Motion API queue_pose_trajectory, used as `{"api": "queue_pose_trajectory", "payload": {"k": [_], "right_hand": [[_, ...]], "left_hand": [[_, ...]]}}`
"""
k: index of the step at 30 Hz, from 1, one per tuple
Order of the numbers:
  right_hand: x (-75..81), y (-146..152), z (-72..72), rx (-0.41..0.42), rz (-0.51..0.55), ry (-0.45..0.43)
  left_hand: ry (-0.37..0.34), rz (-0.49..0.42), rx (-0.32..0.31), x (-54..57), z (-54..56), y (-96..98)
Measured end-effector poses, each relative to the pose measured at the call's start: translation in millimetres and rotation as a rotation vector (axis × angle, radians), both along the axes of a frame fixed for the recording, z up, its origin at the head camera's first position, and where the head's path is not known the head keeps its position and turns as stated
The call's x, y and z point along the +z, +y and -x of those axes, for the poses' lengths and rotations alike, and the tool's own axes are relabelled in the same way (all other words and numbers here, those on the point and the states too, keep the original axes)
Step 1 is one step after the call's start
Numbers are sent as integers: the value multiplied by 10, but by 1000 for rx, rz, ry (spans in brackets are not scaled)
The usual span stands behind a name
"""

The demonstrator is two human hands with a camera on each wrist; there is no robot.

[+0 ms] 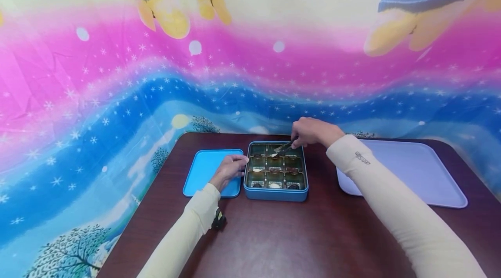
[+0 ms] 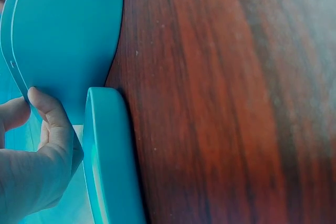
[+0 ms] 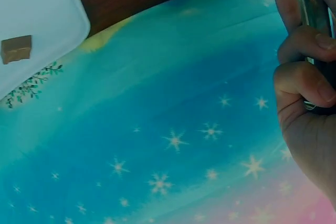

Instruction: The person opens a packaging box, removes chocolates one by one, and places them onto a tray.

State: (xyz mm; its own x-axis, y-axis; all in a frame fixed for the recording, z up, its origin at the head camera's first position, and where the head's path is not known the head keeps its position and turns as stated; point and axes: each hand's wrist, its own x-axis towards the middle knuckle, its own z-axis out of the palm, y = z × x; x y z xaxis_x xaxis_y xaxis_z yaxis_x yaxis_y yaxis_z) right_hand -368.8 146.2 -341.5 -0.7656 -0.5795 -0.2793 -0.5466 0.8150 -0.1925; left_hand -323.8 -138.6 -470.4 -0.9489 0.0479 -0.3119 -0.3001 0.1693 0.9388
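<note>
Box [image 1: 275, 195], square, blue, compartmented, is held by left grip [image 1: 230, 168], tongs [image 1: 285, 149] by right grip [image 1: 312, 131].

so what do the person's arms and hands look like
The left hand and right hand are bare, without gloves. Both arms wear long, pale cream sleeves: the left sleeve looks plain, the right sleeve has small dark lettering near its cuff. A small black device shows beside the left cuff.

Room type unclear; it resembles a staged tabletop set: pink-and-blue snowflake-printed cloth backdrop [image 1: 235, 65] behind the far edge of a dark reddish-brown, round-cornered, wood-grain table [image 1: 332, 234].
</note>
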Motion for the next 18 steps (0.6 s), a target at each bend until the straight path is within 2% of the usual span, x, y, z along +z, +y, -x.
{"api": "queue_pose_trajectory", "payload": {"k": [18], "right_hand": [[17, -158, -12, -13, -66, 16]], "left_hand": [[-8, -4, 3, -9, 4, 0]]}}
